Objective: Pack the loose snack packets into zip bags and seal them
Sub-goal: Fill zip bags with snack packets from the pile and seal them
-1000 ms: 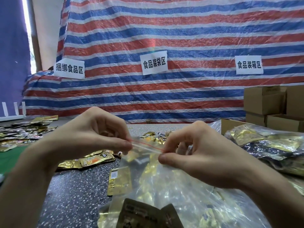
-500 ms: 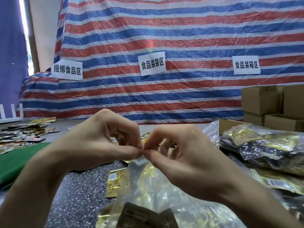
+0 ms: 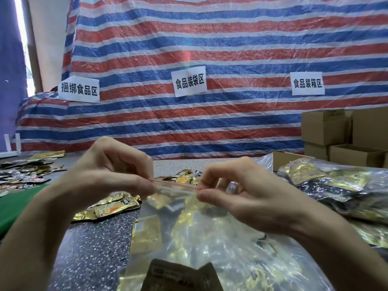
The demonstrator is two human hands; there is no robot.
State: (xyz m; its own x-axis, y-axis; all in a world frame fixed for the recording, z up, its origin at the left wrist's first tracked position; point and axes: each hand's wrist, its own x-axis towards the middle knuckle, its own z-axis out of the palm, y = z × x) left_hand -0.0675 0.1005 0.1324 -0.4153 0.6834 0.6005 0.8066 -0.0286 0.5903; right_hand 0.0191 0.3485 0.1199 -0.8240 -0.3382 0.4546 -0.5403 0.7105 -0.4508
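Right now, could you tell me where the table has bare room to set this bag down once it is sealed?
The speckled tabletop is bare between the green mat and the zip bag, below the loose packets. A bare strip lies at the far edge. The right side is crowded with filled bags and cardboard boxes.

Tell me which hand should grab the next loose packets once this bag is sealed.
Left, probably. The left hand pinches the zip strip just above the loose packets on the table; the right hand is nearer the filled bags.
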